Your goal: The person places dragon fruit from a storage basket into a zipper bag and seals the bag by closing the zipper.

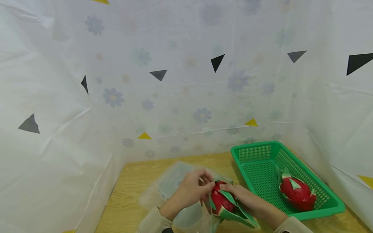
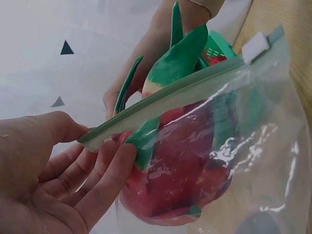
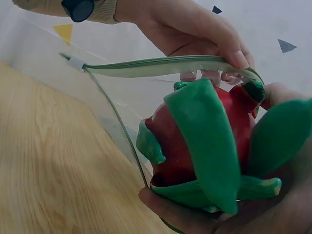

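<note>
We find the red, green-scaled toy dragon fruit (image 2: 175, 165) cupped in our right hand (image 1: 247, 199), partly inside the clear zip bag (image 2: 253, 146); left hand (image 1: 189, 191) pinches the rim. Sealing remains, we judge.

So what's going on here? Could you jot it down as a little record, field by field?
Left hand: pinches the zip edge of a clear zip bag, holding the mouth open
Right hand: grips a red dragon fruit with green scales, partly inside the bag
Bag slider: white, at the far end of the zip
Green basket: on the table to the right, holding a second dragon fruit
Surface: wooden table
Surround: white flowered sheet with triangles
</note>
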The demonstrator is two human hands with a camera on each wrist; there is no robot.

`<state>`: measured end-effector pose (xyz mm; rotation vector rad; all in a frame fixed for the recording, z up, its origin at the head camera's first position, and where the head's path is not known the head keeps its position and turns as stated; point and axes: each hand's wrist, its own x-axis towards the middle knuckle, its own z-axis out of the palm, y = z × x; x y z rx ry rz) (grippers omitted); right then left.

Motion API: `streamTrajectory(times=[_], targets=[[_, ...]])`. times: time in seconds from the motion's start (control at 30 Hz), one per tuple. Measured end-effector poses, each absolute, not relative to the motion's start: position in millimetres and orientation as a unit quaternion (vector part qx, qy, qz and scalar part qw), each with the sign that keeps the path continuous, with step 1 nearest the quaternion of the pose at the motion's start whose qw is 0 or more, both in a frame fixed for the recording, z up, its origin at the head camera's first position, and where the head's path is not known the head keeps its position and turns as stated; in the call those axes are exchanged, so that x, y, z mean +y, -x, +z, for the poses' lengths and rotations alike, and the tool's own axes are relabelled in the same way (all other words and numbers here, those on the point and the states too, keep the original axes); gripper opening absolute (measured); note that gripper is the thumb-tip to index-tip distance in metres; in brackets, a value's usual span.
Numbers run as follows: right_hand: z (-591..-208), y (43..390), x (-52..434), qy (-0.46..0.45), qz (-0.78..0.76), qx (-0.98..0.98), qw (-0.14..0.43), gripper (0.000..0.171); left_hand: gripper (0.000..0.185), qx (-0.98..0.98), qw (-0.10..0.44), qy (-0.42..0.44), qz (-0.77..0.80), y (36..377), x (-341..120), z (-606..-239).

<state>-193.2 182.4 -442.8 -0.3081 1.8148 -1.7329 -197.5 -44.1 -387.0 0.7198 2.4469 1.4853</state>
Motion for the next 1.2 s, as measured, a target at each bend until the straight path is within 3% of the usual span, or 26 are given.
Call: streamTrajectory(times=[0.23,0.47,0.77,1.03,1.2], targets=[[-458,194,188,0.117,-0.709,0.602,0.349,0.069,0.009,0.825,0.089,-0.258,0.495,194,-41,-388],[-459,193,189,0.106,-0.751,0.528,0.382,0.065,0.010,0.802,0.105,-0.264,0.525,191,-39,-388],[-466,195,186,0.112,-0.803,0.407,0.420,0.061,0.009,0.807,0.086,-0.284,0.511,187,-36,-388],[-472,197,171,0.086,-0.781,0.511,0.348,0.046,0.012,0.805,0.073,-0.300,0.506,189,-35,-389],[-473,195,160,0.130,-0.737,0.574,0.333,0.038,0.010,0.818,0.035,-0.300,0.488,192,-33,-389]])
